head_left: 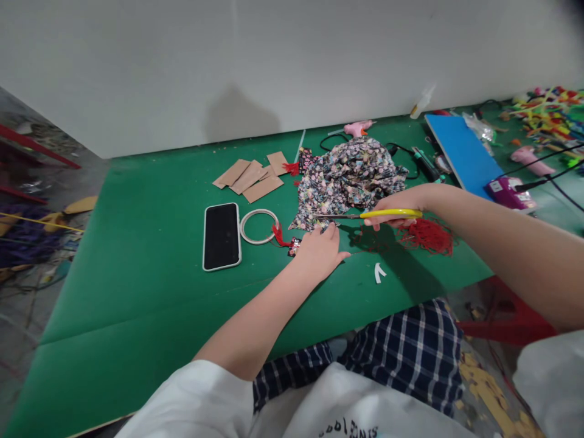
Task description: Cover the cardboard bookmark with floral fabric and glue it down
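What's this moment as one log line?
right hand: holds yellow-handled scissors; left hand: at edge of floral fabric; smartphone: beside white ring

Short-sleeved white shirt (292, 417) with black lettering (365, 432), navy-and-white plaid bottoms (410, 350).

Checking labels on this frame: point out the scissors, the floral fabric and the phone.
Scissors (376, 214): head view, on the yellow handle.
Floral fabric (349, 173): head view, on the middle of the crumpled heap.
Phone (222, 236): head view, on the dark screen.
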Demonstrator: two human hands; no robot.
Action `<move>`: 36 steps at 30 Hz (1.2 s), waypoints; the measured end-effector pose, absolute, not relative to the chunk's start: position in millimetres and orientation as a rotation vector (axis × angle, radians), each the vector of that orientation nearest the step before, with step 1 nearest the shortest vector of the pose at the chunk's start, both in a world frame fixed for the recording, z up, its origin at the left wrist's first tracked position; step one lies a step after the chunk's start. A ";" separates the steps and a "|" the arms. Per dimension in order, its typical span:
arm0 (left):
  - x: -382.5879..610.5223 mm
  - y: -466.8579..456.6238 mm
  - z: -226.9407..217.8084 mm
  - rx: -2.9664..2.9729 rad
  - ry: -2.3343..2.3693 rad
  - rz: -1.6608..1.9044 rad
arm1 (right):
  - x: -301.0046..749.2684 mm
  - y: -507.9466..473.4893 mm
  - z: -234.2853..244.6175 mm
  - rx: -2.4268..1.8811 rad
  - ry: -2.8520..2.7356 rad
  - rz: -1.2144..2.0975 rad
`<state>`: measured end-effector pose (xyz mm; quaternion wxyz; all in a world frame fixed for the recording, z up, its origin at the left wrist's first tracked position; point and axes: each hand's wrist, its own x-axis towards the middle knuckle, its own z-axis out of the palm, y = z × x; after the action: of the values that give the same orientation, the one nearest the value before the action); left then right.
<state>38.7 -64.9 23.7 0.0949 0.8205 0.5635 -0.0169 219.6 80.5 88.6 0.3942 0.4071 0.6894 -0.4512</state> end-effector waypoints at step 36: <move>38.5 -64.9 24.3 2.418 1.645 -0.052 | 206.7 89.4 97.5 1.054 1.803 -0.885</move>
<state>38.5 -64.9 24.3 0.1080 0.8218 0.5591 -0.0176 206.7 89.4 97.5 0.4232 0.4210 0.7202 -0.3534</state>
